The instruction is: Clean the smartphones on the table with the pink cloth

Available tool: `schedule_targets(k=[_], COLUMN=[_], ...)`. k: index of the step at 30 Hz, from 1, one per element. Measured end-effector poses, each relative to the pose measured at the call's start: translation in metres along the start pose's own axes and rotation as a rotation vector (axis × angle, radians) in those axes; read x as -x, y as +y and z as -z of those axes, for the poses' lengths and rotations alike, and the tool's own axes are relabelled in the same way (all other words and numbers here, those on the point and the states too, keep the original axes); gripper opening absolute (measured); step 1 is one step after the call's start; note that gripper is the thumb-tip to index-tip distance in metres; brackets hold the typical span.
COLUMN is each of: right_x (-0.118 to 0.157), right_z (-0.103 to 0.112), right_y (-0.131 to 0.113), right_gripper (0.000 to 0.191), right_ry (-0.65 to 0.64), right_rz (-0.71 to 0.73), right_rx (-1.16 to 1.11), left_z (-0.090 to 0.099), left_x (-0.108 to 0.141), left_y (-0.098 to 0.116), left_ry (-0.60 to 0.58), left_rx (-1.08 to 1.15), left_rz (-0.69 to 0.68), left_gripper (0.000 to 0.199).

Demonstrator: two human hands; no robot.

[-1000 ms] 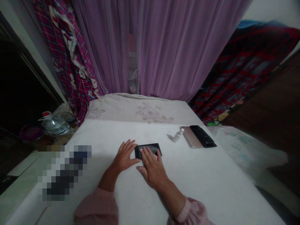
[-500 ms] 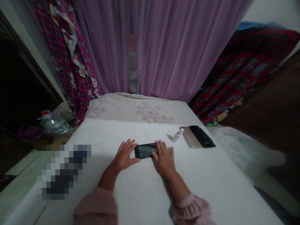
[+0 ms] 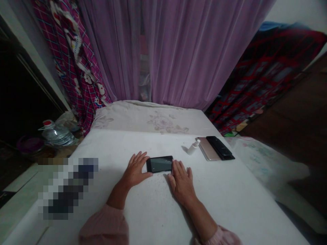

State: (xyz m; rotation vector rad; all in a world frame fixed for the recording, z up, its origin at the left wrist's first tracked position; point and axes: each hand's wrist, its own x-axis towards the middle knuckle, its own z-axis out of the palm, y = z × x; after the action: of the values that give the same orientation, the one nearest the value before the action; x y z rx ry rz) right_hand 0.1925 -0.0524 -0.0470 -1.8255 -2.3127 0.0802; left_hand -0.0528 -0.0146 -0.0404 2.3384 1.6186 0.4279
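Reaching in from the bottom edge of the frame in pink sleeves (image 3: 104, 223), over a white cloth (image 3: 150, 211). Curving the left hand (image 3: 138, 169) loosely at centre: spread and unclenched, with forefinger and thumb at the upper and lower left corners of a black smartphone (image 3: 161, 164). Laying the right hand (image 3: 182, 182) palm down, fingertips seemingly against the right end, thumb apart below; cannot tell of anything pinched under those fingers.

Liable, in judgement, to skid sideways under a hard push from the right hand, given so light-looking a brace on the left. Liable also to scratching, in case of grit among the dark specks (image 3: 160, 178) just below the lower edge.

Lying flat, screen up and lengthwise across the frame, just right of the left hand and just left of the right hand, between both.

Farther off, right of centre, seeing a white spray bottle (image 3: 193, 147) just beside a rose-gold phone (image 3: 209, 149), then a black phone (image 3: 221, 148) at its right. Farther still, finding floral fabric (image 3: 133, 117) across the middle, a red-capped water jug (image 3: 56, 134) at the left, and purple curtains (image 3: 184, 51) filling the top centre.
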Motion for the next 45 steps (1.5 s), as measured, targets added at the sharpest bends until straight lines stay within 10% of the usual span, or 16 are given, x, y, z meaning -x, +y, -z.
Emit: schedule_targets(k=[10, 20, 45], right_x=[-0.046, -0.003, -0.032], right_z=[0.007, 0.004, 0.01], right_y=[-0.014, -0.005, -0.013], right_gripper=[0.057, 0.061, 0.055], right_ry=[-0.016, 0.006, 0.04], right_rz=[-0.07, -0.011, -0.082], right_rx=[-0.004, 0.027, 0.056], left_z=[0.0, 0.002, 0.006], left_x=[-0.001, -0.001, -0.001], left_y=[-0.002, 0.001, 0.002], left_ry=[-0.025, -0.032, -0.087], left_rx=[0.009, 0.008, 0.008], left_rz=[-0.004, 0.003, 0.016], left_gripper=[0.067, 0.066, 0.07])
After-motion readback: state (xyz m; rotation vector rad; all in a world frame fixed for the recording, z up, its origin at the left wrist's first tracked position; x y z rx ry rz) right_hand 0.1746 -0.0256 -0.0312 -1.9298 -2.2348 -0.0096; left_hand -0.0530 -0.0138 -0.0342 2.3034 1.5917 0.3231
